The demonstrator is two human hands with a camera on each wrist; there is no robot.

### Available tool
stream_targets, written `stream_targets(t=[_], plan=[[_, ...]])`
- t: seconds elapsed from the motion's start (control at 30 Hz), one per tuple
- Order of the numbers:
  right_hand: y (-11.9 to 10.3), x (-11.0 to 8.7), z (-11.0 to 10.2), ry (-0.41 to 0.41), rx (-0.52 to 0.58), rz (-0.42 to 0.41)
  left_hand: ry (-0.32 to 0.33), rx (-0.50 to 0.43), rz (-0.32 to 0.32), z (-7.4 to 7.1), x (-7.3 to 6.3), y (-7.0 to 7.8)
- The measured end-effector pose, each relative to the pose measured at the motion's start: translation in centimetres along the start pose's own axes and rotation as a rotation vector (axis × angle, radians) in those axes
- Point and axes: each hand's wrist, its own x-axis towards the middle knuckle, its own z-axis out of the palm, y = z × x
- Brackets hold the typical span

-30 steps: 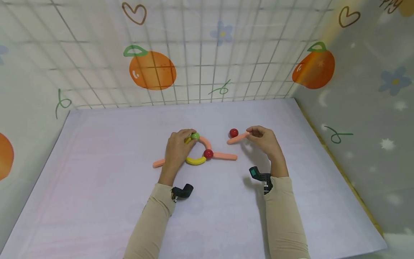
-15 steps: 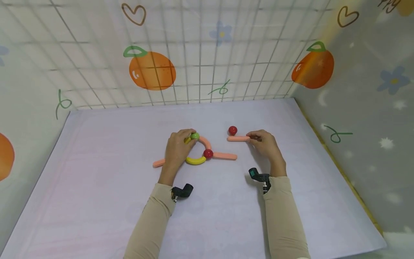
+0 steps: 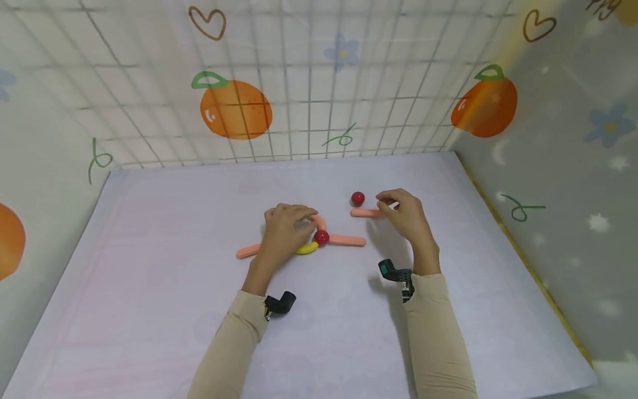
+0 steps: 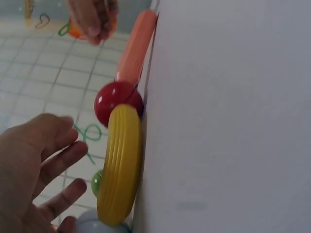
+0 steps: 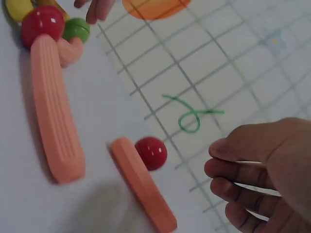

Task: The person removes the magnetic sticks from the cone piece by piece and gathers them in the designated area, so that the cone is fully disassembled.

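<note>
A ring of toy pieces lies on the table: a yellow curved bar (image 4: 120,165), a red ball (image 3: 321,237), a pink curved bar (image 5: 71,51) and a green ball (image 5: 77,30). One straight pink bar (image 3: 348,240) sticks out rightward from that red ball; another pink bar (image 3: 248,251) points out to the left. My left hand (image 3: 286,230) hovers over the ring with relaxed, spread fingers, holding nothing and hiding part of it. A loose pink bar (image 5: 143,184) lies beside a second red ball (image 5: 151,153). Close by, my right hand (image 3: 406,216) holds nothing, fingers loosely bent.
A pale cloth-covered table (image 3: 319,332) spreads out under everything. Behind it stands a grid-patterned backdrop (image 3: 309,127) with printed oranges, and a grey printed panel (image 3: 563,221) rises at the right. A greyish ball (image 4: 97,223) shows at the lower edge of the left wrist view.
My right hand laid the loose pink bar down level, let go and rose slightly. My left hand released the green ball and shifted a little right over the ring.
</note>
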Motion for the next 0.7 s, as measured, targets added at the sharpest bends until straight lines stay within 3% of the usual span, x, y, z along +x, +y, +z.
stream_targets(t=[0.1, 0.2, 0.4, 0.57, 0.7], plan=[[-1.6, 0.2, 0.5, -0.035, -0.002, -0.041, -0.051, 0.006, 0.07, 0.1, -0.6, 0.5], [-2.9, 0.1, 1.2, -0.064, 0.007, -0.084, -0.045, -0.004, 0.106, 0.4, -1.2, 0.6], [-4.5, -1.6, 2.4, -0.128, 0.028, -0.228, 0.026, -0.057, 0.076, 0.6, -2.9, 0.6], [-4.4, -3.1, 3.1, -0.18, -0.032, -0.32, 0.091, 0.0, 0.076, 1.6, -3.5, 0.5], [-3.5, -4.5, 3.8, -0.16, -0.061, -0.353, 0.14, 0.044, 0.122, 2.3, -3.7, 0.6]])
